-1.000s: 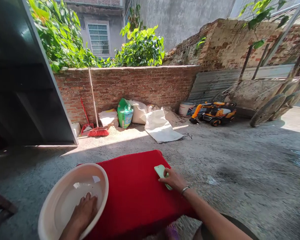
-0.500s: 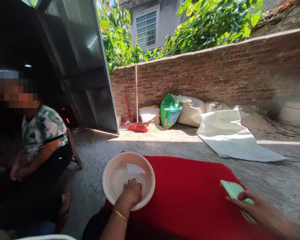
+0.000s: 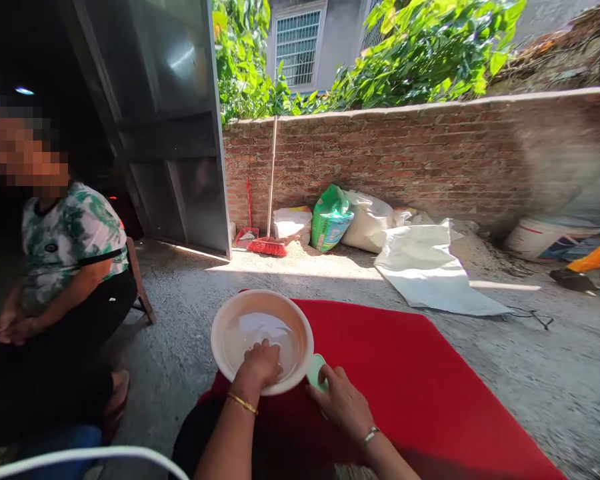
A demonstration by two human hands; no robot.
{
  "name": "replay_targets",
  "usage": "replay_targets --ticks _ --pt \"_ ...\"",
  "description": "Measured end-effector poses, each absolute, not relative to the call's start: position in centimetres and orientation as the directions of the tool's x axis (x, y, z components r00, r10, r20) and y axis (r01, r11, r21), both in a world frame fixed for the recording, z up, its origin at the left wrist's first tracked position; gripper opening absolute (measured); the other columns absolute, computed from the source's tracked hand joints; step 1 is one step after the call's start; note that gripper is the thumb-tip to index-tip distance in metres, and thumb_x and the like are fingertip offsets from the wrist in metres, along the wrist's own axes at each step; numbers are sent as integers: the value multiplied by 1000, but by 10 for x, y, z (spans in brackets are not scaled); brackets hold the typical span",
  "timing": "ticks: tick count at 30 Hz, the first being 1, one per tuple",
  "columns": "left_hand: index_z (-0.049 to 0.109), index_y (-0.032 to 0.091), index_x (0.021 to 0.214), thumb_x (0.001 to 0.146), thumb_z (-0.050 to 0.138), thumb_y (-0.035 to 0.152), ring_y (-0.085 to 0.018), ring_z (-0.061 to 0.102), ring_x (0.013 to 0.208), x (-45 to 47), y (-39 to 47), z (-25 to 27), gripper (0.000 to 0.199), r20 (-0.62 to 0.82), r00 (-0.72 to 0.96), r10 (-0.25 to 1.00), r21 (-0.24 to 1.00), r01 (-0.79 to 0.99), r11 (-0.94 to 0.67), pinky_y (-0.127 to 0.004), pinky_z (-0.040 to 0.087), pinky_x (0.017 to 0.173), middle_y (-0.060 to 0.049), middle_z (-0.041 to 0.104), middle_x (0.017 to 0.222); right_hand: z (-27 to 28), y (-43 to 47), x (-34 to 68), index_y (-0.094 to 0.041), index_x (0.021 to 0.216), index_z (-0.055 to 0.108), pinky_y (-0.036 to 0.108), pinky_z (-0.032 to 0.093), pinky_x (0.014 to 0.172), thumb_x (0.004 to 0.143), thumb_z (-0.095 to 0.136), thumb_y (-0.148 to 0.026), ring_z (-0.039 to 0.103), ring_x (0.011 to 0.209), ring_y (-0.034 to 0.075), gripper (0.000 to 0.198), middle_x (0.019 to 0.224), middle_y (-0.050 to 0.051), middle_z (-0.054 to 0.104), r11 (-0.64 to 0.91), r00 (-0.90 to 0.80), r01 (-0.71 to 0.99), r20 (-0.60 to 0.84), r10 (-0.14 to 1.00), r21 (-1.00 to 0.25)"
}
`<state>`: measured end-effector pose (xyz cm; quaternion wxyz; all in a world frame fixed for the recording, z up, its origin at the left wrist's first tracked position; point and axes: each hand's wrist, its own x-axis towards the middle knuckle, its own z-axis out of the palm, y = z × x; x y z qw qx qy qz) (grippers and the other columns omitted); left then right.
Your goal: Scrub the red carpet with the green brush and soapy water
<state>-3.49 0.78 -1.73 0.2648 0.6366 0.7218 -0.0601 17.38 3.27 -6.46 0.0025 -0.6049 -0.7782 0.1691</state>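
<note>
Pinching a pale-green piece [image 3: 317, 369] just right of the basin [image 3: 263, 300], the right hand [image 3: 349, 401] has its thumb on one side and fingers on the other, probably because something that flat is easiest to hold by its edges. The left hand [image 3: 260, 368]'s apart from it, down in the basin, and with the shiny water [image 3: 253, 327] I can't tell if it's gripping anything. The basin's got the red cloth [image 3: 385, 360] spreading out to its right, I'd guess so both hands reach it easily.

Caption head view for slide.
Left hand in a pale basin, right hand holding a light green item beside it.
</note>
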Motion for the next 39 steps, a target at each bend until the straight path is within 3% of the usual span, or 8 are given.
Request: replay_targets --ticks 6,12,17,21,25,29,33,39 --pt "65 24 168 112 61 30 -36 62 164 -40 11 -20 57 -444 -18 896 281 946 159 -49 54 134 -17 62 179 -68 26 182 -26 118 80 34 58 92 110 75 -34 87 118 33 13 128 13 85 250 -289 940 -154 945 -232" --pt "58 23 176 112 60 29 -34 61 167 -53 13 -27 64 -452 -20 892 263 952 155 -46 52 136 -18 59 182 -49 20 178 -21 135 82 37 61 101 106 76 -30 86 130 37 31 140 18 84 166 -205 970 -231 951 -175" --pt "58 23 176 113 57 30 -34 62 166 -62 12 -33 64 -459 -5 889 258 956 139 -46 50 137 -18 59 184 -41 19 148 -16 135 82 39 61 103 113 67 -36 85 132 37 34 139 22 85 33 -112 963 -289 951 -266" --pt "58 19 177 112 58 28 -35 64 165 -64 13 -36 66 -455 14 890 254 961 114 -46 49 138 -21 61 182 -49 18 136 -14 142 81 42 62 104 113 70 -47 84 135 40 45 144 27 83 21 -107 959 -291 951 -283" --pt "58 21 177 112 58 29 -34 66 162 -63 14 -35 65 -456 12 890 231 967 105 -45 50 137 -19 63 181 -42 22 163 -19 138 83 42 61 106 105 77 -37 84 136 40 39 146 23 82 0 -62 976 -278 959 -218" --pt "57 20 178 113 58 30 -34 67 162 -63 13 -35 66 -453 10 892 218 971 100 -44 50 136 -19 63 181 -29 23 193 -20 129 83 40 61 102 107 74 -38 85 131 37 30 141 21 83 -60 11 980 -251 968 -188" --pt "59 20 176 113 57 26 -34 67 162 -66 13 -40 64 -443 -1 897 221 969 110 -44 50 135 -21 63 180 -37 9 177 -21 122 84 38 60 99 103 77 -40 86 127 36 28 134 18 85 -22 -49 961 -249 967 -277" --pt "56 20 180 115 54 23 -31 67 163 -71 15 -53 65 -441 -6 898 212 971 111 -40 48 136 -20 62 182 -54 -1 144 -20 135 86 43 64 104 97 81 -33 86 129 39 40 142 20 83 51 -141 950 -277 950 -307"
